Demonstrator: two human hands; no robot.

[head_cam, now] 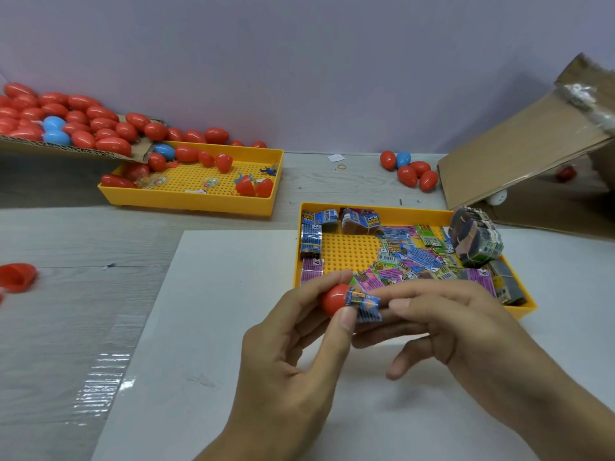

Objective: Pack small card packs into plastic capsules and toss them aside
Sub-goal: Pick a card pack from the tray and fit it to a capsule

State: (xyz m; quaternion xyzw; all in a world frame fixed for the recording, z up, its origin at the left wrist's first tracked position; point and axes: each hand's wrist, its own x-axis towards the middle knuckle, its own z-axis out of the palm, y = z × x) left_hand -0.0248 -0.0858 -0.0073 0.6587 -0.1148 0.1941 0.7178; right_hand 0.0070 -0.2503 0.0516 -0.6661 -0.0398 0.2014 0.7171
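My left hand (293, 354) pinches a red capsule half (334, 299) between thumb and fingers, just in front of the near yellow tray (376, 207). A small blue card pack (364, 306) sticks out of the capsule's open end, partly inside. My right hand (459, 327) holds the pack's free end with its fingertips. The tray holds several loose colourful card packs (409, 257) and banded bundles (476, 241). A loose red capsule half (16, 276) lies at the far left edge of the table.
A second yellow tray (199, 201) at the back left holds red and blue capsules and small toys. A cardboard flap (66, 148) piled with capsules overhangs it. Closed capsules (411, 169) lie at the back right beside a cardboard box (519, 151). A white sheet (216, 327) lies under my hands.
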